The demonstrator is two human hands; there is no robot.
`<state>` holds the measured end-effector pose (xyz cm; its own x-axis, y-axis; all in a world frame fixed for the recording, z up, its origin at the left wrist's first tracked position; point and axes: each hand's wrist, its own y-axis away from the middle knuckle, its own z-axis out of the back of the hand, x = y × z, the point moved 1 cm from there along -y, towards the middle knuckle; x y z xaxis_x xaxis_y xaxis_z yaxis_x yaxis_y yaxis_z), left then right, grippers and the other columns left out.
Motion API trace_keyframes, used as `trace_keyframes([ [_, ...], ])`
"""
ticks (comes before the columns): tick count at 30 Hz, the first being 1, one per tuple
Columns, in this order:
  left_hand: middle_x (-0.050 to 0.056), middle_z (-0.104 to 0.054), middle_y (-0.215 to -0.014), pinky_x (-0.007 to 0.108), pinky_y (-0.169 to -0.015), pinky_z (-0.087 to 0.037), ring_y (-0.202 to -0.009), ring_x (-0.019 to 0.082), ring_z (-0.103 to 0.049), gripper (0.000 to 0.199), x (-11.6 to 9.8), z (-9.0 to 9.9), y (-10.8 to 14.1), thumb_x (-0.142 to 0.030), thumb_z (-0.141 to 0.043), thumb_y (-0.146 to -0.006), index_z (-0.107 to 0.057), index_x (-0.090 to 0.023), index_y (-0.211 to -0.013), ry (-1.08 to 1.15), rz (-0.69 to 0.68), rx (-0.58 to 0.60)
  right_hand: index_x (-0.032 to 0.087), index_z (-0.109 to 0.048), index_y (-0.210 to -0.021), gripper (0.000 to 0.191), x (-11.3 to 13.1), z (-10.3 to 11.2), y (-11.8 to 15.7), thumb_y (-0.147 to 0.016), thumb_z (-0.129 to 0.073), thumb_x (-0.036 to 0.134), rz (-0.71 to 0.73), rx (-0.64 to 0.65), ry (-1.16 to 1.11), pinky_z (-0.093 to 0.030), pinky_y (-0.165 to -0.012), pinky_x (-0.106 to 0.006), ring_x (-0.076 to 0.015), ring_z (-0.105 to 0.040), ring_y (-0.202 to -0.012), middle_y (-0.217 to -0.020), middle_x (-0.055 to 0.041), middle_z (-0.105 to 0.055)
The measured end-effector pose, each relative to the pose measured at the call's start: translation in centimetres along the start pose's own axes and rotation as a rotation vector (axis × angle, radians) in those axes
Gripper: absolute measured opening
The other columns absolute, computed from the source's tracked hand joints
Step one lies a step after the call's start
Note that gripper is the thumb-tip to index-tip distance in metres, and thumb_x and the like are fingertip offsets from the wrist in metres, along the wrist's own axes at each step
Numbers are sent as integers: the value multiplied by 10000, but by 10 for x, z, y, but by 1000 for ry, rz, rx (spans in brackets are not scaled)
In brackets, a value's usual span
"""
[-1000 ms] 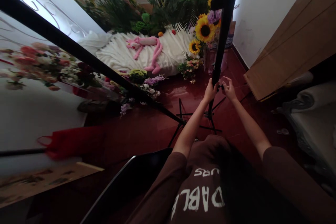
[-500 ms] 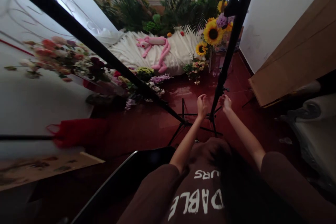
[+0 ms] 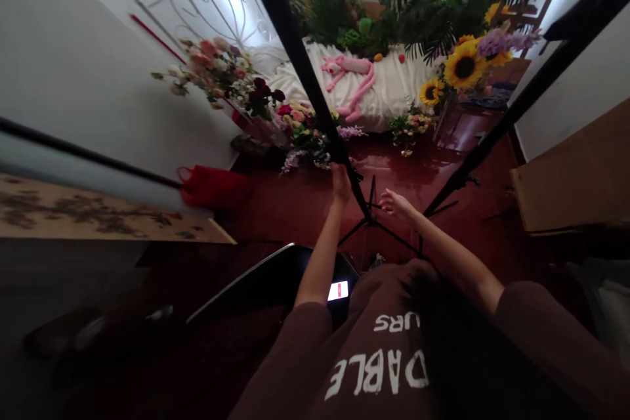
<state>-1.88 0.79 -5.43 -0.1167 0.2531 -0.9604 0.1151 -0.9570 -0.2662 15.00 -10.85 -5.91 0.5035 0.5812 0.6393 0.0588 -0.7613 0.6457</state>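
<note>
Two black stands rise from the dark red floor. My left hand (image 3: 340, 182) is at the lower pole of the left stand (image 3: 315, 88), partly behind it; its fingers are hidden by the pole or too dim to tell. Between the two stands is my right hand (image 3: 396, 203), fingers apart and slightly curled, with nothing in it. It is close to the left stand's base, not touching the right stand (image 3: 485, 144). Below the left forearm lies a black flat surface (image 3: 275, 282) with a small lit screen (image 3: 338, 291).
A white draped bed (image 3: 394, 92) holds a pink plush toy (image 3: 357, 67). Flowers (image 3: 221, 72) stand left, sunflowers (image 3: 463, 67) right. A red bag (image 3: 216, 187) hangs at left near a patterned panel (image 3: 98, 210). A cardboard sheet (image 3: 575, 170) leans at right.
The view has turned left, so the room appears shifted right. My left hand has moved to the left stand's pole. My right hand has left the right stand's pole and is between the stands.
</note>
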Motion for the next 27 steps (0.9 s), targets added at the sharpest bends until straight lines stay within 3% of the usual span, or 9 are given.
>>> trace_keyframes([
  [3, 48, -621, -824, 270, -725, -504, -734, 136, -590, 514, 0, -5, -5, -702, -419, -888, -548, -208, -952, -10, 23, 55, 205, -491, -770, 387, 11, -47, -7, -975, -459, 532, -32, 162, -24, -234, -338, -136, -57, -497, -412, -585, 34, -607],
  [6, 46, -626, -765, 273, -700, -494, -723, 150, -606, 526, 8, -6, -6, -700, -473, -863, -558, -189, -957, -24, 46, 25, 221, -375, -662, 471, 27, -80, -12, -988, -401, 559, -45, 308, -119, -149, -311, -147, -47, -351, -348, -458, 75, -437],
  [9, 61, -640, -779, 272, -734, -496, -802, 169, -636, 522, 15, -6, -6, -686, -497, -859, -575, -178, -953, -43, 29, -17, 231, -283, -621, 470, 36, -96, -16, -987, -454, 471, -38, 362, -187, -126, -317, -148, -42, -210, -334, -414, 112, -257],
  [12, 57, -651, -806, 269, -746, -499, -810, 162, -644, 507, 21, -6, -8, -673, -488, -873, -579, -181, -960, -56, 37, -2, 236, -283, -622, 455, 36, -99, -22, -904, -583, 430, 58, 366, -112, -124, -338, -159, -42, -168, -361, -432, 124, -224],
  [14, 53, -656, -828, 271, -746, -498, -794, 153, -640, 488, 24, -6, -10, -655, -484, -885, -579, -185, -980, -62, 39, 18, 240, -292, -627, 464, 35, -96, -27, -810, -676, 427, 230, 301, 49, -134, -362, -172, -46, -180, -386, -454, 124, -242],
  [18, 48, -651, -834, 267, -730, -493, -744, 137, -622, 449, 27, -5, -11, -614, -485, -905, -585, -189, -1006, -53, 22, 44, 230, -273, -594, 507, 47, -82, -28, -728, -729, 406, 763, 75, 636, -222, -468, -195, -73, -297, -501, -524, 83, -306],
  [22, 34, -639, -778, 259, -693, -487, -713, 136, -613, 434, 23, -5, -9, -595, -485, -915, -605, -190, -1012, -43, 17, 22, 212, -431, -641, 237, 62, -72, -13, -809, -591, 262, 1041, 32, 1315, -317, -595, -240, -139, -448, -671, -685, 3, -483],
  [25, 24, -635, -749, 254, -650, -478, -666, 131, -599, 433, 20, -6, -8, -592, -496, -912, -614, -194, -1037, -46, 26, 14, 211, -544, -807, 103, 66, -73, -3, -797, -611, 288, 1206, 50, 1424, -429, -745, -303, -207, -518, -846, -857, -52, -558],
  [27, 22, -633, -730, 252, -640, -476, -658, 132, -599, 429, 17, -7, -8, -590, -514, -904, -623, -197, -1039, -60, 33, 15, 192, -562, -1030, 339, 68, -80, -4, -771, -680, 377, 1313, -5, 1315, -463, -871, -388, -242, -524, -944, -998, -87, -558],
])
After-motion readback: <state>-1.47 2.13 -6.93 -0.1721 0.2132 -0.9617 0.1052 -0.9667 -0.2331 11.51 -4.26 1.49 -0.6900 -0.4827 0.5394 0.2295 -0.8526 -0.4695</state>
